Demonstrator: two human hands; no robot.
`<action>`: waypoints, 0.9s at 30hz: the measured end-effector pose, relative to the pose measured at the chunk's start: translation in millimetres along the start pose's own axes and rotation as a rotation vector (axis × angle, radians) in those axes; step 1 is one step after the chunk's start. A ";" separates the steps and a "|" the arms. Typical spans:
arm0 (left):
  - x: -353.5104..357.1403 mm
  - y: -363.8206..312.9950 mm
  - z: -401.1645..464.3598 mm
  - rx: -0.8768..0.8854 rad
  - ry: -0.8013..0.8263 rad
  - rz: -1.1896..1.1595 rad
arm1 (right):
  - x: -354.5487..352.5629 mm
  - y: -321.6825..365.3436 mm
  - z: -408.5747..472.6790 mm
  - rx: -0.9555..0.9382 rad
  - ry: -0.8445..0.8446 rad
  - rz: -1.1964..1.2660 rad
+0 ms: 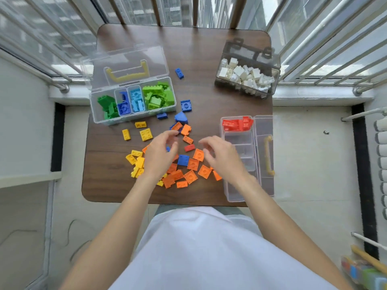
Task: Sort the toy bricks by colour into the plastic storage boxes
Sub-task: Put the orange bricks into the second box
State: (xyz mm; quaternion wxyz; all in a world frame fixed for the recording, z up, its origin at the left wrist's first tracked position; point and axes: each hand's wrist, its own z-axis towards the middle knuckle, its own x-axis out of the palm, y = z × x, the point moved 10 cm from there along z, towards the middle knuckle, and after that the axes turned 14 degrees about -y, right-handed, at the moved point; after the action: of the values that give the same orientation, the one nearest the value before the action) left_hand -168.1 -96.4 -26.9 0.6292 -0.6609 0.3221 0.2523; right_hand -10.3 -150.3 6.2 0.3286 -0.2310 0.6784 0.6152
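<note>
Bricks: orange pile (188, 172) under both hands | left hand (160, 152) curled, possibly pinching 1 blue brick | right hand (222, 153) loosely curled, blurred, holding nothing.

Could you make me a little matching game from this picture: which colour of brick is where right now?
Bricks:
1. white bricks
2. red bricks
3. light green bricks
4. orange bricks

Places:
A. loose on the table, in the pile under the two hands
B. right-end section of the clear box with the open lid, at the far left
C. dark-tinted box at the far right corner
D. far-end section of the clear box at the near right

Pairs: 1-C, 2-D, 3-B, 4-A
</note>
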 end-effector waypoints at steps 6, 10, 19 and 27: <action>-3.0 53.3 -51.4 0.080 0.253 0.406 | 71.2 -32.6 -40.6 0.129 0.275 -0.474; 17.7 57.3 -82.3 0.207 0.360 0.503 | 78.1 -45.7 -58.1 0.260 0.254 -0.537; 4.2 72.8 -56.5 0.256 0.232 0.431 | 91.0 -30.4 -51.5 0.348 0.178 -0.376; 8.0 59.9 -61.2 0.296 0.220 0.356 | 77.5 3.0 2.7 0.127 0.023 -0.418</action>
State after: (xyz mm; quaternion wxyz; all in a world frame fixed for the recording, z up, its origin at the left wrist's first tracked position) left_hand -211.7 -158.2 -68.0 0.6260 -0.5180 0.5331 0.2358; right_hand -64.6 -140.2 -48.4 0.4552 -0.3526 0.6566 0.4871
